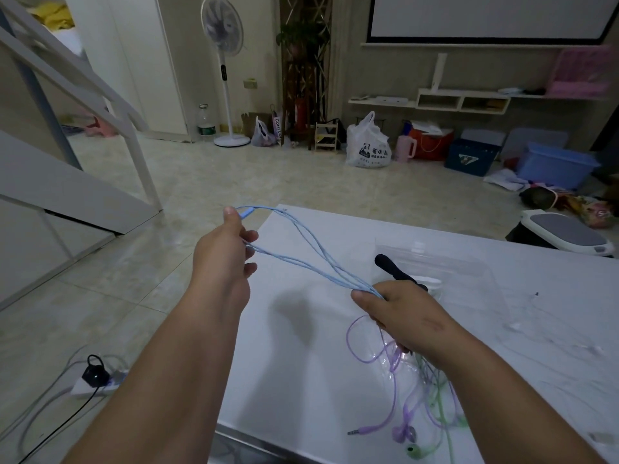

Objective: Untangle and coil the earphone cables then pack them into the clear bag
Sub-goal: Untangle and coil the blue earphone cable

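White counter (pixel 301 363), clear bag (pixel 469 272) flat on its far side, left grip (pixel 222 252) pinching blue cable (pixel 301 259) loops past the counter's left edge, right grip (pixel 398 313) clutching their other end, purple cable (pixel 355 333) and green cable (pixel 442 413) tangled on counter beneath.

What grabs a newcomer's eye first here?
The blue cable, stretched in several strands between the left hand and right hand over the white table. Next, the purple and green earphones tangled near the table's front edge, under the right wrist, and the clear bag just beyond the right hand.
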`<state>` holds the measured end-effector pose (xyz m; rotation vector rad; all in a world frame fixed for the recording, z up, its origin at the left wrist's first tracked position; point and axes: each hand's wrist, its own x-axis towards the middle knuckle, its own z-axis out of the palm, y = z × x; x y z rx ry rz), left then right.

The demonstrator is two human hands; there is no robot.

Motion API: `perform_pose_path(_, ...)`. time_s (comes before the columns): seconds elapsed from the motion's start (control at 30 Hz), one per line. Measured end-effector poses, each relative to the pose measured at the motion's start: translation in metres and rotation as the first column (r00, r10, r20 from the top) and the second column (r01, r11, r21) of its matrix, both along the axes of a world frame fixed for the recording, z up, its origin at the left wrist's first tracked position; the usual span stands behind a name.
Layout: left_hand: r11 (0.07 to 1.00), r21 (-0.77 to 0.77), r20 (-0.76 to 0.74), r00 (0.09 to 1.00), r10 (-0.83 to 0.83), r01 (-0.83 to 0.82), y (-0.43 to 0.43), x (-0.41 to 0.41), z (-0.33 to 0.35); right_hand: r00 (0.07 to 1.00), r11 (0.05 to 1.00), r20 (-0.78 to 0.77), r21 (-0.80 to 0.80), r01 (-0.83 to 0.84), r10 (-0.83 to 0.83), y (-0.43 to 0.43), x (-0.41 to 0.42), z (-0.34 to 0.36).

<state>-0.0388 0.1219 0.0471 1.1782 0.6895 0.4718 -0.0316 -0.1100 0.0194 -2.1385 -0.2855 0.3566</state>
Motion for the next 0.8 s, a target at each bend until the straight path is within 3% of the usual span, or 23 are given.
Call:
perform_pose_path(0.13,0.941,-0.328,0.106,0.993,-0.05,0.082,0.003,-0.001,-0.001,0.993,0.993,0.014,-0.018,-0.12,0.12,-0.003,-0.001,0.001)
perform_pose_path(0.27,0.887,-0.448,0.183,0.983,-0.029,0.11,0.004,0.0,-0.002,0.997,0.995,-0.012,0.058,-0.076,0.077,0.0,-0.002,0.003)
perform_pose_path(0.37,0.889,-0.436,0.27,0.963,-0.02,0.141,0.0,0.0,-0.001,0.996,0.988,-0.053,0.142,-0.058,0.066,0.003,-0.003,0.005)
perform_pose_path(0.5,0.888,-0.357,0.393,0.909,-0.14,0.292,-0.01,-0.005,0.004,0.986,0.984,-0.018,0.067,-0.164,0.165,0.006,-0.007,0.005)
perform_pose_path(0.67,0.883,-0.297,0.339,0.905,-0.259,0.364,-0.023,-0.006,0.008,0.947,0.956,-0.137,-0.006,-0.294,0.29,0.007,-0.013,0.002)
perform_pose_path(0.8,0.891,-0.371,0.383,0.917,-0.111,0.263,-0.025,0.001,0.004,0.892,0.922,-0.24,0.034,-0.386,0.383,0.004,-0.015,0.005)
